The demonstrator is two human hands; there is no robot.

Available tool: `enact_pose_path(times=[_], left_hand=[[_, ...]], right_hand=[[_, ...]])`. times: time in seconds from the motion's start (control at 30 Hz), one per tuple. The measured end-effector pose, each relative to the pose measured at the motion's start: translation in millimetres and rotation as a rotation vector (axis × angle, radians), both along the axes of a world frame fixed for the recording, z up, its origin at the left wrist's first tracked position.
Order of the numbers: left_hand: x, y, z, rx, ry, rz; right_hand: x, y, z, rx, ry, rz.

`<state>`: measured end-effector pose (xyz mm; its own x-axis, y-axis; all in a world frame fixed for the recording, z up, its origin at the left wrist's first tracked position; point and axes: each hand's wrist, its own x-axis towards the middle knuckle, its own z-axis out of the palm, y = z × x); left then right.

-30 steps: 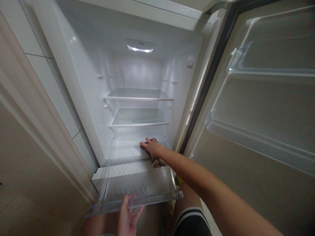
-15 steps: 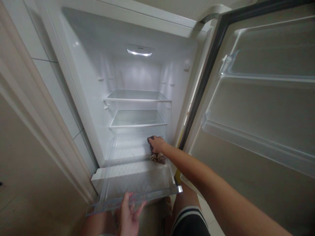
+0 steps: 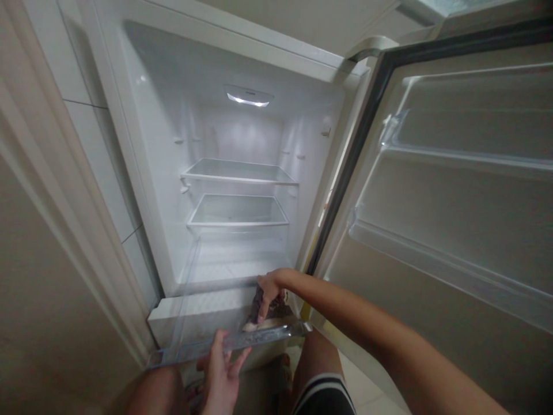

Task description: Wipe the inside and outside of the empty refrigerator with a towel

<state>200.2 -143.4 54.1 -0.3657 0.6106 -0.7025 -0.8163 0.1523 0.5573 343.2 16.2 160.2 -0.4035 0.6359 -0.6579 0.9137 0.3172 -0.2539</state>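
A clear plastic fridge drawer (image 3: 190, 350) is pulled out at the bottom of the open fridge. My left hand (image 3: 222, 372) grips the drawer's front edge, thumb on top and fingers beneath. A dark patterned cloth (image 3: 280, 310) is bunched under my right hand (image 3: 270, 289), whose fingers are closed on it. The cloth lies at the right front of the drawer, close behind its front lip. Part of the cloth is hidden by the hand.
Two glass shelves (image 3: 239, 172) sit above the drawer, beneath a lit lamp (image 3: 248, 97). To the right the fridge door (image 3: 453, 190) stands open, with clear door racks (image 3: 432, 253). A tiled wall (image 3: 82, 75) borders the left side. My knees are below the drawer.
My right hand has brought the cloth forward, from further back inside the drawer to near its front lip. My left hand stays on the front edge. The view has shifted slightly.
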Motion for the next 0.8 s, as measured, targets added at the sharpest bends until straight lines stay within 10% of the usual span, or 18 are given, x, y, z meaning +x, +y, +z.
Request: enact_pose_path(times=[0.43, 0.67, 0.8], left_hand=[[3, -5, -11.0, 0.049, 0.052, -0.065], [3, 3, -9.1, 0.077, 0.159, -0.043], [-12, 25, 3.3, 0.072, 0.187, -0.143]], right_hand=[[-79, -16, -50.2, 0.572, 0.372, 0.665], [-124, 36, -46.1, 0.771, 0.368, 0.078], [-116, 50, -38.5, 0.601, 0.33, -0.093]])
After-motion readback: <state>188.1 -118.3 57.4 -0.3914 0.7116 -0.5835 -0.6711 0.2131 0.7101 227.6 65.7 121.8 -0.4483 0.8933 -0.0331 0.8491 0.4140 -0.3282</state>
